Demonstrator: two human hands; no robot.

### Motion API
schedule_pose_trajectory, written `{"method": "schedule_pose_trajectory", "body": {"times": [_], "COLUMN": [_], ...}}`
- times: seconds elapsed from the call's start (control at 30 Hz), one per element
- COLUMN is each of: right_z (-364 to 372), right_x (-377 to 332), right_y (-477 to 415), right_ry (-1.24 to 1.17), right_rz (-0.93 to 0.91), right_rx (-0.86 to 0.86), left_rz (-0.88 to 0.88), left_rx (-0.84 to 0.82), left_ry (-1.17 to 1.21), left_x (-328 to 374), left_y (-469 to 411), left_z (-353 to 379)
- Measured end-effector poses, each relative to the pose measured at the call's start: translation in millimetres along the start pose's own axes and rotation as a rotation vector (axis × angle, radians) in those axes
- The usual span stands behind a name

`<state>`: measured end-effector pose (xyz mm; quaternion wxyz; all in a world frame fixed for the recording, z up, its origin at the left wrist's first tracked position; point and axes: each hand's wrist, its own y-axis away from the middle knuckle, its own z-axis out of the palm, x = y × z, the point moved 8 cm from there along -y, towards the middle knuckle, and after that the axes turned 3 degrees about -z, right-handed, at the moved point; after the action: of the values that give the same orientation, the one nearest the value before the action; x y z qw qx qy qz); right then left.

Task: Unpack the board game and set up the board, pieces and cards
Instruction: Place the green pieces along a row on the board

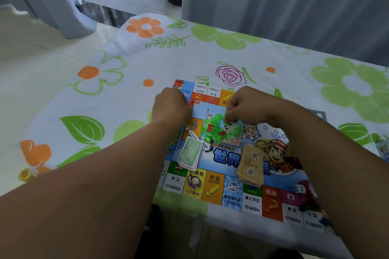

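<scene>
Both hands work over the middle of the board (231, 187), which lies flat on the flowered tablecloth (210, 48). The right hand (250, 107) is curled with thumb and forefinger pressed together just above a heap of small green and red plastic pieces (212, 127); it looks to be pinching one of them or a clear bag around them, though blur keeps me from saying which. The left hand (171, 106) is closed into a loose fist at the board's far left part, knuckles up, its fingers hidden, so I cannot tell what, if anything, it holds.

Nearer the person than the heap, a stack of green banknotes (189, 152) rests on the board's left part, and a tan stack of notes or cards (250, 164) lies to the right of the board's centre. A white die (300, 189) sits by dark red tokens near the board's near right corner.

The plastic pieces are probably very light, hard and smooth, so they would scatter or skid on the glossy board if nudged; each is best taken singly by its sides with fingertips. The paper stacks are thin and floppy, likely to fan out, and should be gripped across their short edges, squared up.
</scene>
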<state>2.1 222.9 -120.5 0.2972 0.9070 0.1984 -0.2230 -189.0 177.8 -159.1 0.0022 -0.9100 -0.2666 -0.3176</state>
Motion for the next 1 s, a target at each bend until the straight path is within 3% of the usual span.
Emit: {"method": "schedule_pose_trajectory", "body": {"times": [0.2,0.33,0.6,0.83,1.0], "right_z": [3,14,18,17,19], "right_x": [-21,-28,-24,-28,-28], "right_y": [-11,-24,-38,-45,-48], "right_ry": [-0.490,-0.655,-0.570,-0.237,-0.282], "right_rz": [-0.044,-0.028,0.028,-0.028,-0.042], "right_rx": [0.150,0.229,0.315,0.384,0.370], "left_rz": [-0.001,0.007,0.040,0.021,0.015], "left_rx": [0.009,0.010,-0.005,0.010,0.011], "left_ry": [-0.012,-0.022,-0.013,0.014,0.018], "left_x": [0,0,5,5,5], "left_y": [0,0,5,7,6], "left_z": [1,1,-2,-4,-3]}}
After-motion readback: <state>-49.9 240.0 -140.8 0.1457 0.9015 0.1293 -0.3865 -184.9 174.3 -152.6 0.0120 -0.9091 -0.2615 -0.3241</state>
